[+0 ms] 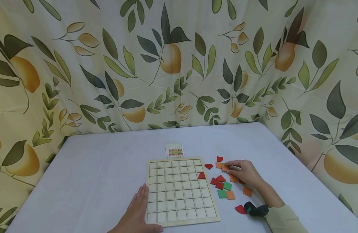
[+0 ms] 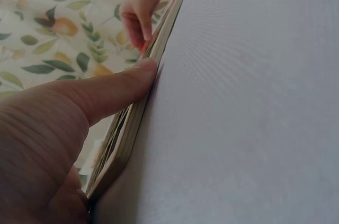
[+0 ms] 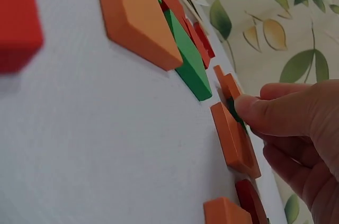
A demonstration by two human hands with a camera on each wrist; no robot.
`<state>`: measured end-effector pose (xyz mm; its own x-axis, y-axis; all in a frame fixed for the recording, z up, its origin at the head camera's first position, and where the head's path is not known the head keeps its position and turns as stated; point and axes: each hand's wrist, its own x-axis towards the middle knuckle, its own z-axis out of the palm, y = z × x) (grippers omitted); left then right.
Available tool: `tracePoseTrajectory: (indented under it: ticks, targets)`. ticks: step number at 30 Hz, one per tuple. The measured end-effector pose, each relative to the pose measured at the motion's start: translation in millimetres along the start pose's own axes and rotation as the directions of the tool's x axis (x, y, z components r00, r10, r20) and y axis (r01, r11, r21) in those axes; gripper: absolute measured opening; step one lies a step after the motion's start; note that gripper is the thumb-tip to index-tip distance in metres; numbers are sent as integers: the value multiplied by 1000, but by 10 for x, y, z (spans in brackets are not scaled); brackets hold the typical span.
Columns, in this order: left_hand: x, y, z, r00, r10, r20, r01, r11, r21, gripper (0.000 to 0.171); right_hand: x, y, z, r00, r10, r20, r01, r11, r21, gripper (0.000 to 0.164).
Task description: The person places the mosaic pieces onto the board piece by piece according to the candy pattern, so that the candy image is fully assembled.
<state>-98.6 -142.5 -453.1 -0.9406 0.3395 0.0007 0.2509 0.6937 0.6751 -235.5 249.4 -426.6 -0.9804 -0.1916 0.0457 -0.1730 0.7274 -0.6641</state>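
A square wooden grid board (image 1: pixel 179 191) lies on the table, with a red quarter-round piece (image 1: pixel 202 175) in a cell near its right edge. My left hand (image 1: pixel 135 210) rests along the board's left side, fingers straight; in the left wrist view its thumb (image 2: pixel 122 89) touches the front edge. To the board's right, my right hand (image 1: pixel 245 173) pinches at an orange square tile (image 1: pixel 224 168) among the loose pieces. In the right wrist view, a green piece (image 3: pixel 233 110) shows by the thumb, partly hidden. Another orange tile (image 3: pixel 233 139) lies just below those fingers.
A small pattern card (image 1: pixel 175 151) lies behind the board. Several red pieces (image 1: pixel 220 178), green tiles (image 1: pixel 222 194) and orange tiles (image 1: pixel 247 191) are scattered to the right. A dark wrist device (image 1: pixel 256 209) is by the right sleeve. A fruit-patterned curtain (image 1: pixel 179 81) hangs behind the table.
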Motion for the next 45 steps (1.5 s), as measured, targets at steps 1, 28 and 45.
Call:
tracePoseTrajectory:
  ticks: [1,28,45]
  targets:
    - [0,-3,3,1000,3,-3,-3,1000,2,128,-4,-8,10,1000,-2,3,2,1000,8,28]
    - [8,-25,11,1000,-6,2,6,1000,-5,128,-146,-291,271,969,-234,78,231,972,49,25]
    - [11,-11,0,999,-29,13,29,999,-15,131,-218,-369,371,937,-307,168,289,949,122,27]
